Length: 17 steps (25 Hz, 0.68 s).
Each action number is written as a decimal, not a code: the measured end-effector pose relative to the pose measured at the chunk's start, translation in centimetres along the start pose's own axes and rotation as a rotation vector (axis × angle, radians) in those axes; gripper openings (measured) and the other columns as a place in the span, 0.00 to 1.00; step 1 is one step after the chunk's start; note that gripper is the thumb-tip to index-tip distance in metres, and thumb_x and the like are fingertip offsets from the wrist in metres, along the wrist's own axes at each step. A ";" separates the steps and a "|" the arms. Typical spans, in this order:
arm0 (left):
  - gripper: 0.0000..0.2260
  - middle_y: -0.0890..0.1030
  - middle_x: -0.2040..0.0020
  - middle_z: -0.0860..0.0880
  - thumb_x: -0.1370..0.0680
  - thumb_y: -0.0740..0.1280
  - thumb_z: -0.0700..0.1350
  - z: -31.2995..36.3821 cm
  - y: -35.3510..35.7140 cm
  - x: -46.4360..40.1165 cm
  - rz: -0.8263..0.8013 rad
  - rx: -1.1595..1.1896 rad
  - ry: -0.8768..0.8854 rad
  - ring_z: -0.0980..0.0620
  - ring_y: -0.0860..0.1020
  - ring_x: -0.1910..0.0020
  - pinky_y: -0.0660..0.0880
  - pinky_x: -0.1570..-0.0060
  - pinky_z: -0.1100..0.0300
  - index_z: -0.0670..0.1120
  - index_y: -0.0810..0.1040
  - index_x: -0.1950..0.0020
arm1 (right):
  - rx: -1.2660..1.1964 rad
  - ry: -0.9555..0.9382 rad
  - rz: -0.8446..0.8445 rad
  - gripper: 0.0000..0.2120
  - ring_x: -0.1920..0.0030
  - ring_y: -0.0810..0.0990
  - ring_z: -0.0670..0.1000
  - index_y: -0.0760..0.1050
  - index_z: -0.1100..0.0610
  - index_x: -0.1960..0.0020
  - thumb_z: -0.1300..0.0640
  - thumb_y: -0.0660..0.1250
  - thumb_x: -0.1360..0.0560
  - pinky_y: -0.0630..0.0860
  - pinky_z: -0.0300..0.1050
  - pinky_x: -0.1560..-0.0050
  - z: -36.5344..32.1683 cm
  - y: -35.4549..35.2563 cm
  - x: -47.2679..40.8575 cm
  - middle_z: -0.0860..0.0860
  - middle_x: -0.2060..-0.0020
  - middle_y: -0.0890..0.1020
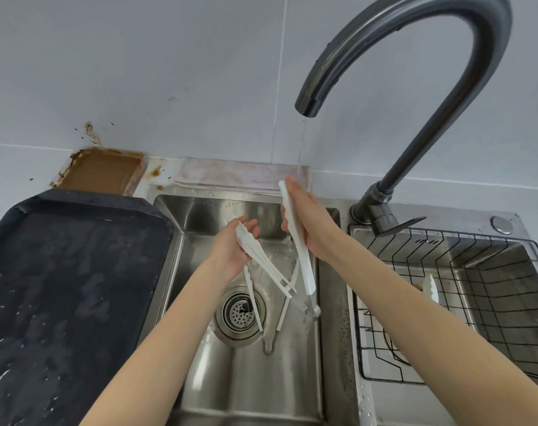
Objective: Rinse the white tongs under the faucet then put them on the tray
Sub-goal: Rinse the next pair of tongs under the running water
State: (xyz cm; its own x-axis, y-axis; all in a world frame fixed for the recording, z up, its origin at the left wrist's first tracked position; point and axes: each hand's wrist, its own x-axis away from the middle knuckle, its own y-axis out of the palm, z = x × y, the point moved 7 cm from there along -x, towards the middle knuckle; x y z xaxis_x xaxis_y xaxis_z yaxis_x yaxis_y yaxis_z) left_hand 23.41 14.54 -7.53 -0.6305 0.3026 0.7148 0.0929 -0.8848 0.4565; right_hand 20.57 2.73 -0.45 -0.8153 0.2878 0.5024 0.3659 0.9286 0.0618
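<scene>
Water runs in a thin stream from the dark gooseneck faucet [306,106], and both hands are busy over the steel sink [252,379]. The right hand [310,226] grips one pair of white tongs [297,238] near its upper end, long axis running from twelve down to six, lower tip dipping into the stream close to the sink floor. The left hand [234,247] holds a second white pair [261,262] across its palm with the fingers only loosely curled, this one slanting from ten o'clock down to four, arms spread apart.

The rinse looks well under way, I'd say, not finished. The dark tray [77,272] sits wet on the counter at nine o'clock from the hands, just beside the sink's left wall, so the left hand is plainly the nearer one; its tongs would swing leftward over the rim, long axis probably laid along the tray.

Off at three o'clock a wire rack [446,302] fills the second basin. No brand, label or readable writing shows anywhere.
</scene>
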 end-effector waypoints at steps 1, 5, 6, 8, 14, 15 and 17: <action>0.16 0.69 0.30 0.44 0.19 0.52 0.43 0.0 0.2 0.2 -0.011 0.021 0.001 0.47 0.70 0.35 0.67 0.42 0.55 0.44 0.66 0.32 | -0.004 0.012 -0.004 0.17 0.76 0.70 0.46 0.71 0.52 0.62 0.42 0.57 0.23 0.69 0.38 0.71 -0.2 0.2 0.0 0.48 0.74 0.72; 0.17 0.68 0.29 0.44 0.19 0.52 0.42 0.6 0.6 0.6 -0.001 0.075 0.011 0.48 0.66 0.29 0.65 0.36 0.54 0.42 0.64 0.30 | -0.092 -0.025 -0.110 0.17 0.76 0.71 0.44 0.78 0.55 0.51 0.47 0.55 0.20 0.69 0.36 0.76 -0.7 1.1 -0.2 0.47 0.73 0.76; 0.17 0.68 0.29 0.44 0.19 0.52 0.42 0.8 0.6 0.6 0.005 0.076 0.012 0.48 0.66 0.29 0.64 0.34 0.54 0.42 0.65 0.30 | -0.131 -0.053 -0.155 0.16 0.74 0.72 0.44 0.79 0.53 0.50 0.49 0.54 0.20 0.70 0.35 0.75 -0.9 1.2 -0.2 0.47 0.69 0.77; 0.17 0.68 0.28 0.45 0.18 0.51 0.43 1.0 0.3 0.4 0.024 0.069 0.008 0.49 0.66 0.29 0.63 0.33 0.55 0.42 0.65 0.30 | -0.215 -0.095 -0.206 0.14 0.73 0.73 0.44 0.78 0.49 0.49 0.54 0.54 0.19 0.72 0.36 0.74 -1.2 1.1 -0.3 0.48 0.64 0.78; 0.13 0.68 0.29 0.47 0.19 0.52 0.44 1.0 0.1 0.2 0.053 0.054 -0.026 0.51 0.66 0.29 0.64 0.37 0.57 0.45 0.72 0.40 | 0.133 -0.238 -0.119 0.16 0.57 0.73 0.45 0.71 0.50 0.35 0.48 0.56 0.21 0.70 0.37 0.57 -1.7 0.2 0.0 0.44 0.57 0.74; 0.10 0.72 0.33 0.49 0.19 0.53 0.44 1.0 0.3 0.1 0.046 0.039 -0.018 0.53 0.69 0.32 0.65 0.39 0.57 0.46 0.74 0.48 | 0.271 -0.294 -0.107 0.18 0.47 0.72 0.45 0.67 0.50 0.32 0.49 0.56 0.21 0.70 0.37 0.49 -1.7 0.3 0.0 0.44 0.48 0.73; 0.09 0.76 0.54 0.53 0.21 0.56 0.44 1.4 0.5 -0.2 0.034 0.006 0.018 0.57 0.75 0.54 0.69 0.53 0.61 0.48 0.71 0.60 | 0.412 -0.358 -0.072 0.21 0.39 0.68 0.46 0.61 0.51 0.28 0.52 0.56 0.20 0.69 0.44 0.36 -1.5 0.4 -0.1 0.47 0.40 0.70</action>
State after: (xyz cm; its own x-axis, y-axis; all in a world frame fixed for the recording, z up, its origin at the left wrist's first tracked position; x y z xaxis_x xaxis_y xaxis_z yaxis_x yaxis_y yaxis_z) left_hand 24.63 14.52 -6.71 -0.6404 0.2662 0.7204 0.1190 -0.8923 0.4356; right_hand 21.45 2.73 0.84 -0.9597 0.2152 0.1806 0.1562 0.9430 -0.2937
